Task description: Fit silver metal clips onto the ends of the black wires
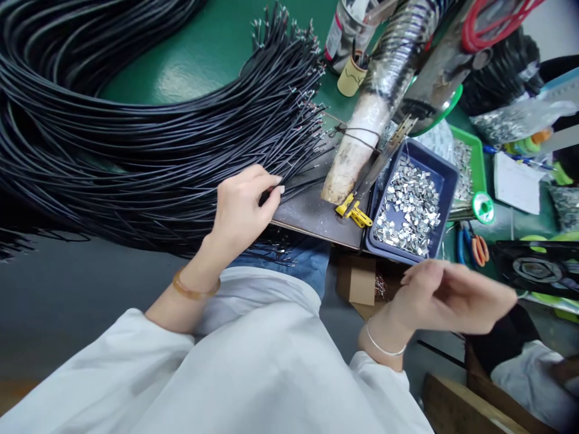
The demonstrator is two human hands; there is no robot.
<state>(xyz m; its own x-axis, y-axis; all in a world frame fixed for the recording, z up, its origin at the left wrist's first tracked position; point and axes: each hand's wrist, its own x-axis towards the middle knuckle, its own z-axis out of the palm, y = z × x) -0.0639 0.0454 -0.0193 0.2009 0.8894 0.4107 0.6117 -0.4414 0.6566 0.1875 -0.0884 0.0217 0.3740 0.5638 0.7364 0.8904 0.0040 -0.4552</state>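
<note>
My left hand [246, 205] is at the front edge of a large bundle of black cables [181, 132], its thumb and forefinger closed on a black cable. Stripped ends with reddish and silvery tips fan out to the right of the fingers. My right hand [452, 295] hangs in the air below a dark blue tray [373, 238], slightly blurred, fingers stretched out and thumb apart. Nothing shows in it. Small metal clips [409, 208] fill much of that tray. Left of it, yellow pieces [354, 211] sit by a metal bar [384, 160].
A foil-wrapped duct [362, 129] slants down to the bench. Behind the blue tray stands a green tray [474, 157]; pliers [477, 248] and a solder spool [483, 208] are to its right. A cardboard box [362, 280] sits below the bench. Another person's sleeve [525, 374] shows lower right.
</note>
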